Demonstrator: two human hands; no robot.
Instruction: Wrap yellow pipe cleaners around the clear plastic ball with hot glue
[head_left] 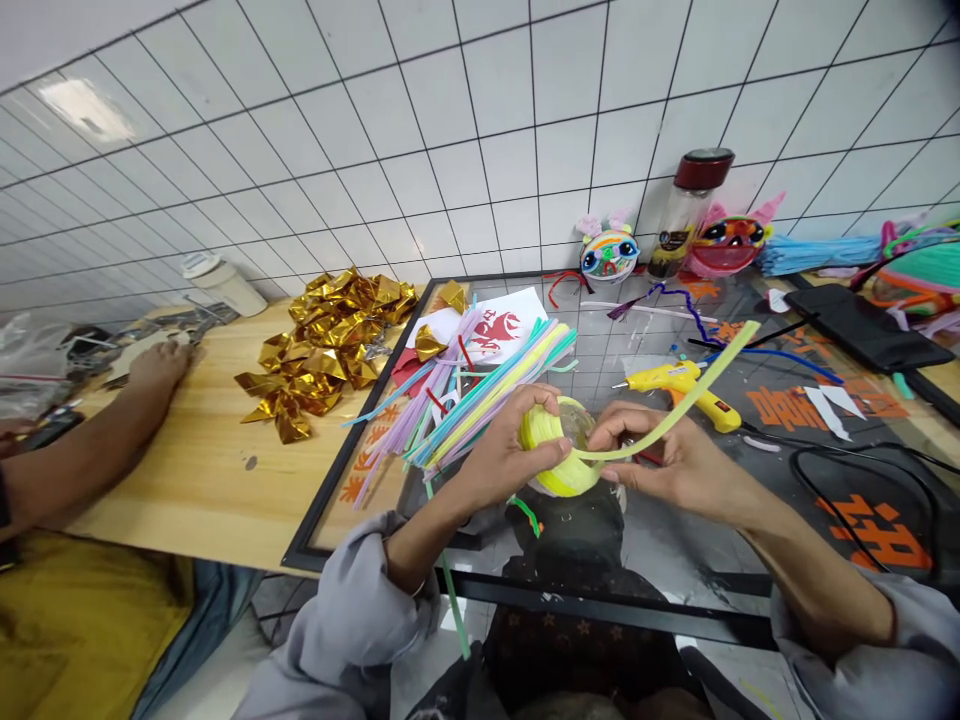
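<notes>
My left hand [517, 445] is closed round a bowl-shaped piece [574, 475] covered in rows of yellow pipe cleaner, with a clear part showing on its upper right. Between the fingertips of my right hand [660, 455] is a yellow pipe cleaner [694, 395]. One end of it lies along the bowl near my left thumb; the other sticks up free to the upper right. A bundle of pastel pipe cleaners [487, 400] lies behind my left hand. Beyond my right hand rests a yellow hot glue gun [682, 390].
Folded gold foil pieces [322, 345] are heaped on the left, near a co-worker's arm [112, 450]. Along the wall stand a bottle [679, 215] and decorated animal faces [609, 255]. A black phone [870, 325] and a loose cable [806, 480] lie on the right.
</notes>
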